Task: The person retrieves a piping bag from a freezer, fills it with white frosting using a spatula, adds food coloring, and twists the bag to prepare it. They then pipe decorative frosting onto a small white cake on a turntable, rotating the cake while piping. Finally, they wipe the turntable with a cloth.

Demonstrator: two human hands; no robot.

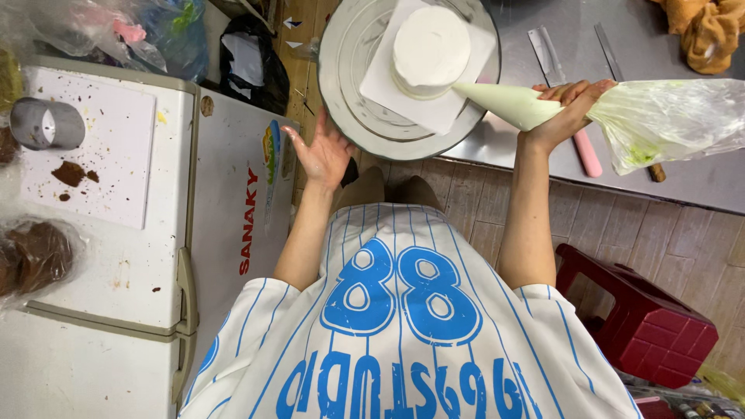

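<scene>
**Two hands at a white cake on a turntable**

Two bare hands are seen from above, over a blue-striped white shirt. The right hand (570,105) is clamped around a piping bag (590,112) filled with pale cream; its pointed tip is held touching the lower side of a small round white cake (431,48). The left hand (322,151) is spread open, palm up, fingers apart, and is pressed against the rim of a round turntable (345,85). The cake is set on a square white board (466,93) in the middle of that turntable, at the edge of a steel table (698,182). A white chest freezer (225,178) is seen to the left, a metal ring cutter (46,124) and brown crumbs lying on it. A red plastic stool (644,326) is seen on the tiled floor at the lower right.
</scene>
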